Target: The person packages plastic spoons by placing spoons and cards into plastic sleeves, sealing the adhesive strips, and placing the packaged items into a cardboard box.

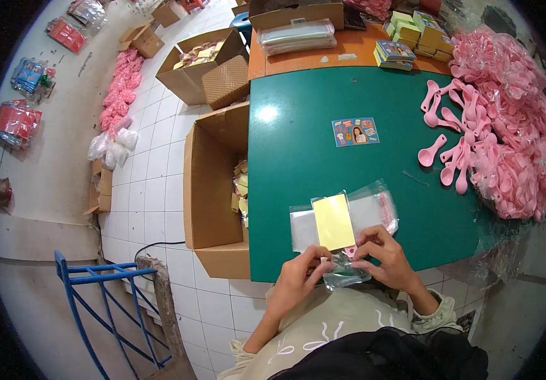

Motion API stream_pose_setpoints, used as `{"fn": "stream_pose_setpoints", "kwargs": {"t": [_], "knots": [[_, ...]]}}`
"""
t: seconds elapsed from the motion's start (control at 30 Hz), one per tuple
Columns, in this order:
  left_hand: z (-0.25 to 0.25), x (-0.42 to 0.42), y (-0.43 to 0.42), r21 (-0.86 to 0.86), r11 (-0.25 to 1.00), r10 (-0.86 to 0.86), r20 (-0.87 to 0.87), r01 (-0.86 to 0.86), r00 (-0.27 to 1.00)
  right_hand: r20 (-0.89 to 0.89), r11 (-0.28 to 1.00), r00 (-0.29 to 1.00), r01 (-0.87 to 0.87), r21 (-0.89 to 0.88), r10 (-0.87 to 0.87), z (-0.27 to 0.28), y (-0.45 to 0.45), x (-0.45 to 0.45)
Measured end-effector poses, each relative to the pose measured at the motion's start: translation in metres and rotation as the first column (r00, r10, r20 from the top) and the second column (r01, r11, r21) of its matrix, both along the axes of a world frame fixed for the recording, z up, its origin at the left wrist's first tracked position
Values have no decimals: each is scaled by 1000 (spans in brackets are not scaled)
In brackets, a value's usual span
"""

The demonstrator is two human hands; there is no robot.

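Observation:
At the front edge of the green table (298, 164), a clear plastic bag (342, 278) is held between both hands. My left hand (304, 273) pinches its left side, and my right hand (380, 256) pinches its right side. Part of a pink spoon (350, 251) shows between the fingers. Just beyond the hands lies a yellow card (333, 221) on top of flat clear bags (374, 212). Farther back on the table is a blue printed card (356, 132). Loose pink spoons (432, 152) lie to the right.
A large heap of bagged pink spoons (507, 120) covers the table's right side. Small card stacks (394, 54) and a pile of plastic sleeves (298, 38) are at the back. Open cardboard boxes (213, 183) and a blue metal rack (102, 278) stand left.

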State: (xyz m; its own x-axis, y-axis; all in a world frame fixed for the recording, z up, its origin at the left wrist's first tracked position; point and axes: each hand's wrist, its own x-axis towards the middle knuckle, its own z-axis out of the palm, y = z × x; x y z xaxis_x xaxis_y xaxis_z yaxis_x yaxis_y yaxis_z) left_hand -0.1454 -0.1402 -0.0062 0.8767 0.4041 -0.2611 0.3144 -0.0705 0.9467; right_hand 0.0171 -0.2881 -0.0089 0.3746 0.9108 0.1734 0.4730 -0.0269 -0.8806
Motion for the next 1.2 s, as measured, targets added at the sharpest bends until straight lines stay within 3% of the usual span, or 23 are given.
{"fn": "stream_pose_setpoints", "kwargs": {"t": [0.03,0.07,0.17,0.27,0.47,0.57,0.67,0.77,0.87,0.93,1.0,1.07,1.13,1.17,1.2], "knots": [[-2,0,-2,172,984,-32,-35,37,999,-22,1000,1000,-9,-22,9,3,-1,2],[-2,2,-4,193,981,12,21,-16,1000,-44,999,999,-21,-43,19,4,-1,3],[-3,4,-10,211,976,44,61,-56,997,-489,992,867,51,-114,-101,-3,-2,-4],[-3,3,-10,169,982,75,82,-88,994,-659,981,727,138,-133,-192,-15,-1,-14],[-12,2,-17,120,974,193,18,-194,981,-616,911,672,325,-255,-412,-9,10,-24],[-14,3,-24,-105,928,360,3,-358,933,-591,918,704,322,-230,-395,-9,12,-25],[-26,-1,-25,-203,893,420,52,-402,906,-543,931,756,293,-219,-366,-14,12,-27],[-30,-6,-24,-228,908,370,46,-350,928,-444,932,821,296,-207,-359,-7,16,-28],[-12,-2,-17,-96,964,252,23,-249,967,-382,927,852,274,-257,-357,-1,14,-26],[0,-4,-8,-142,962,240,44,-232,970,-87,922,938,306,-239,-334,13,6,-16],[6,-10,11,-147,961,254,119,-236,960,151,876,914,404,-262,-377,21,-16,-2],[12,-18,40,-45,942,336,152,-333,929,425,819,818,517,-249,-388,36,-44,17],[4,-29,81,151,887,404,206,-437,891,317,839,912,375,-393,-259,38,-91,42],[12,-27,96,406,802,392,195,-438,899,268,784,912,406,-469,-312,37,-122,58],[18,-29,107,811,515,417,48,-279,908,222,725,903,427,-540,-367,37,-154,73]]}}
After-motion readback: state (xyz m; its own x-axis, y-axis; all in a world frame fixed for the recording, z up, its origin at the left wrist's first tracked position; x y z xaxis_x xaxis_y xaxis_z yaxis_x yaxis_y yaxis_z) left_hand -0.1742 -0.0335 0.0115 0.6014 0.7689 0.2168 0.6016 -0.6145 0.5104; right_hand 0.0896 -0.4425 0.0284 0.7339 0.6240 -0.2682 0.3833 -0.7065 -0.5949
